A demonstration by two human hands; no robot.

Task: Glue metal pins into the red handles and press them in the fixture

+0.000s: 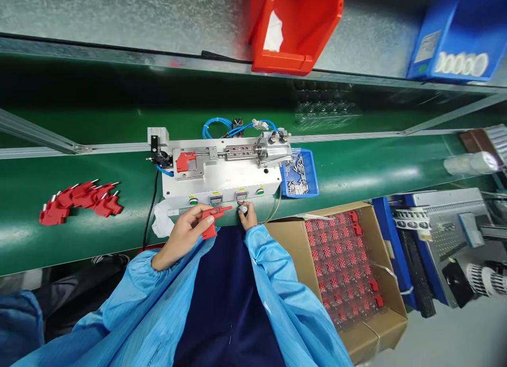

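My left hand [186, 231] is closed around a red plastic part [211, 219] with a prong pointing right, held just in front of the metal press machine [222, 171]. My right hand [247, 215] is pinched on a small silvery pin [243, 209] close to the red part's tip. Another red part [185, 161] sits in the machine's fixture at its left. Both arms wear light blue sleeves.
A pile of red parts with metal pins [81, 199] lies on the green conveyor [356, 166] at left. A blue tray of metal pins [300, 174] sits right of the machine. A cardboard box [390, 280] of red parts stands lower right. Red bin [295, 26] and blue bin [459, 34] hang above.
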